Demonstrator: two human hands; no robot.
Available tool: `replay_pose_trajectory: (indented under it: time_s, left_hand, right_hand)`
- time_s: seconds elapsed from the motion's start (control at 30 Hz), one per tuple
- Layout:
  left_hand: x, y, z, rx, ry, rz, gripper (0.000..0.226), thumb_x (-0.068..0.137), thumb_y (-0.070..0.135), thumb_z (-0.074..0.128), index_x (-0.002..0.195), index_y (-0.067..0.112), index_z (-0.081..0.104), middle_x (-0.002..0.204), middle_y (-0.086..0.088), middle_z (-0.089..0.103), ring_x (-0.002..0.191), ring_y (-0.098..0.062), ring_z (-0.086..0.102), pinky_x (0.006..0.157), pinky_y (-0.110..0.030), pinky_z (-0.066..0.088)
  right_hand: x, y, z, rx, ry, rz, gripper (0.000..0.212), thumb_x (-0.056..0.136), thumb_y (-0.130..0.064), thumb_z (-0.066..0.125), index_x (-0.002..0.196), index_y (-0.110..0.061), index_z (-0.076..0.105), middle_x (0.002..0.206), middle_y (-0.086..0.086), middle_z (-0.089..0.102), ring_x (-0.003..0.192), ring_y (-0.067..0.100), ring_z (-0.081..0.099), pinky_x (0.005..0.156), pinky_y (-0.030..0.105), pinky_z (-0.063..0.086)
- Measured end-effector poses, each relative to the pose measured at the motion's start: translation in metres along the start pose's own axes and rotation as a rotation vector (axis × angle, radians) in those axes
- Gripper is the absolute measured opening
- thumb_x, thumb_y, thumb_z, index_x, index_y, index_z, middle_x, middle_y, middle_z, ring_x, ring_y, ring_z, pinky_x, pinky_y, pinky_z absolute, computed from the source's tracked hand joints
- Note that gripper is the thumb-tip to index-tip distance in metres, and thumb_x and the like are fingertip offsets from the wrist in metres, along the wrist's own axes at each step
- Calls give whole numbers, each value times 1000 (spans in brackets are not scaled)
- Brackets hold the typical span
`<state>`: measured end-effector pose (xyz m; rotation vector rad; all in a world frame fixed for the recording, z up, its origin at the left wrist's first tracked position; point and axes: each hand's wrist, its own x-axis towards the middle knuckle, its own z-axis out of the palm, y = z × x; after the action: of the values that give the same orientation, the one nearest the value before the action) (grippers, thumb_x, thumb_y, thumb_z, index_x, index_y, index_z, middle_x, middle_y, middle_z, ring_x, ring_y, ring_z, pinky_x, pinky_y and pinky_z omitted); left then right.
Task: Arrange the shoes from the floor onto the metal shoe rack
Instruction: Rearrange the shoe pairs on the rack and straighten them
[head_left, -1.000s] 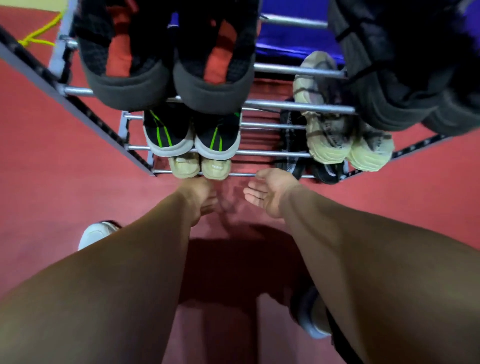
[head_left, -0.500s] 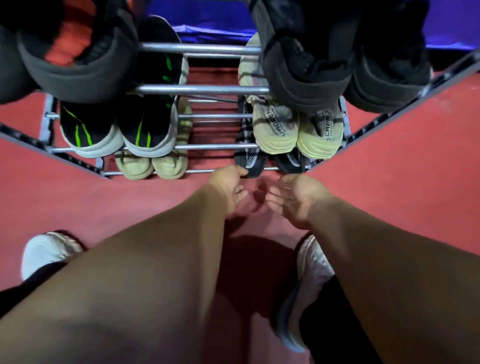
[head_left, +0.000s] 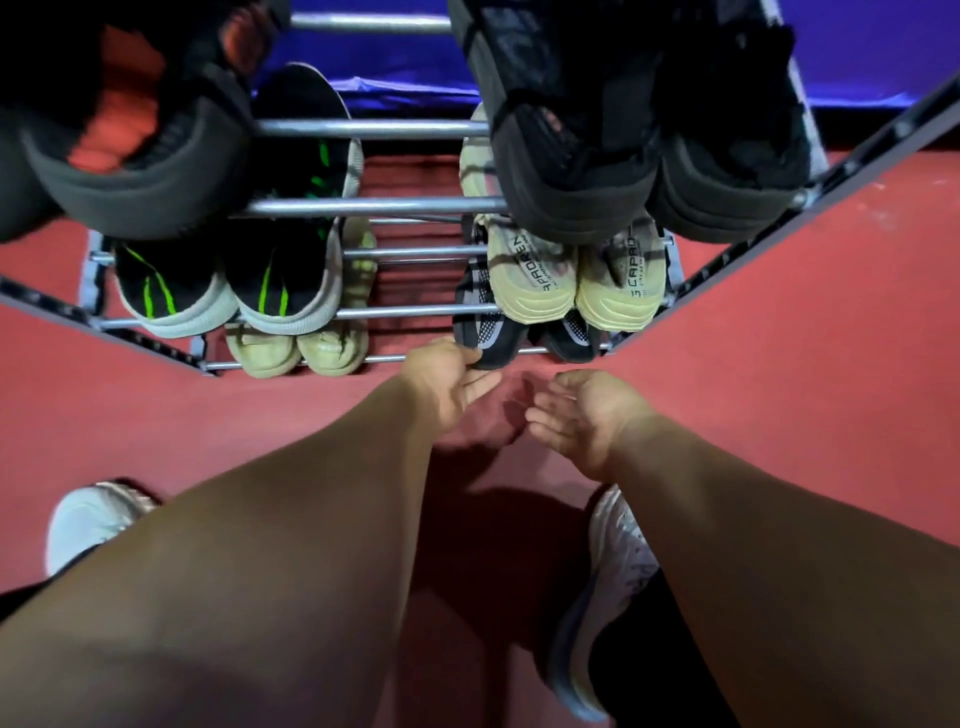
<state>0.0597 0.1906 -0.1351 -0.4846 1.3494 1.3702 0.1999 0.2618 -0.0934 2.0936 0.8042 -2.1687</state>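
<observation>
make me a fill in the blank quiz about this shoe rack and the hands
The black shoes with pale soles on the silver metal shoe rack carry ____ stripes.
The right hand, palm up, holds ____.
The left hand is beside a black-and-grey mesh shoe on the rack's ____ tier.
The floor is ____.
Missing words: green; nothing; bottom; red

The head camera looks steeply down from close above the shoe rack (head_left: 374, 207) and floor (head_left: 779, 389).
</observation>
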Motion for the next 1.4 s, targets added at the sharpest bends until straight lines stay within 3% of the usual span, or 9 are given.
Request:
replay_pose_trajectory:
  time_s: [0.3, 0.43, 0.57, 0.7, 0.8, 0.9, 1.03, 1.17, 1.4]
  left_hand:
    - [-91, 7, -80, 290, 39, -69, 21, 98, -6, 44, 106, 2, 62, 90, -10, 74, 75, -21, 72, 63, -34, 61]
    - [-138, 21, -103, 486, 41, -126, 18, 97, -3, 45, 103, 2, 61, 78, -10, 75, 72, -20, 71, 59, -34, 63]
    - [-200, 45, -110, 667, 25, -80, 11, 94, -3, 51, 92, 3, 60, 65, -9, 67, 68, -22, 67, 65, -38, 61]
    - [-265, 76, -114, 828, -3, 29, 13, 85, 8, 55, 74, 12, 59, 65, -6, 51, 53, -16, 47, 52, -20, 53]
    - [-304, 100, -118, 860, -9, 62, 17, 73, 12, 59, 88, 11, 68, 77, -8, 66, 58, -21, 62, 78, -36, 59]
    - [-334, 110, -119, 735, -39, 104, 30, 80, 7, 49, 102, 8, 71, 85, -8, 76, 62, -19, 71, 64, -34, 63]
    - [-352, 100, -118, 622, -81, 165, 60, 69, 10, 49, 127, 2, 66, 115, -14, 74, 84, -24, 71, 69, -32, 62]
    - [-355, 88, -104, 526, -127, 204, 52, 75, 6, 44, 121, 2, 68, 108, -15, 74, 80, -24, 71, 64, -31, 60]
    - [-349, 90, -96, 387, -122, 237, 39, 80, 11, 42, 106, 7, 70, 96, -11, 74, 71, -22, 71, 68, -31, 60]
  right_hand:
    - [-52, 16, 6, -162, 41, -76, 19, 104, -16, 47, 112, -8, 62, 105, 13, 69, 94, 31, 71, 68, 37, 58]
    - [-97, 17, 12, -548, 110, -173, 29, 104, -14, 44, 77, -13, 55, 72, 6, 53, 63, 21, 53, 58, 25, 49]
    - [-151, -5, 20, -1095, -62, -286, 17, 96, -9, 52, 91, -4, 68, 85, 17, 68, 76, 29, 69, 64, 28, 55]
    - [-224, -33, 5, -1106, 32, -449, 12, 93, -16, 58, 85, -9, 62, 80, 17, 58, 62, 28, 57, 51, 27, 44]
    - [-267, -42, -17, -975, 63, -588, 18, 98, -17, 58, 81, -10, 61, 86, 15, 63, 70, 28, 60, 60, 31, 48]
    - [-274, -34, -32, -769, 122, -630, 19, 98, -33, 61, 94, -14, 61, 92, 13, 62, 64, 20, 54, 62, 31, 45]
    - [-285, -23, -28, -724, 60, -606, 56, 94, -57, 61, 125, -11, 64, 118, 12, 68, 93, 23, 59, 81, 36, 46]
    - [-298, -22, -29, -633, 24, -638, 63, 94, -61, 60, 140, -17, 57, 136, 4, 56, 118, 24, 52, 95, 36, 38]
    - [-286, -17, -35, -723, -80, -457, 69, 87, -76, 54, 121, -17, 66, 112, 11, 72, 80, 29, 63, 90, 46, 56]
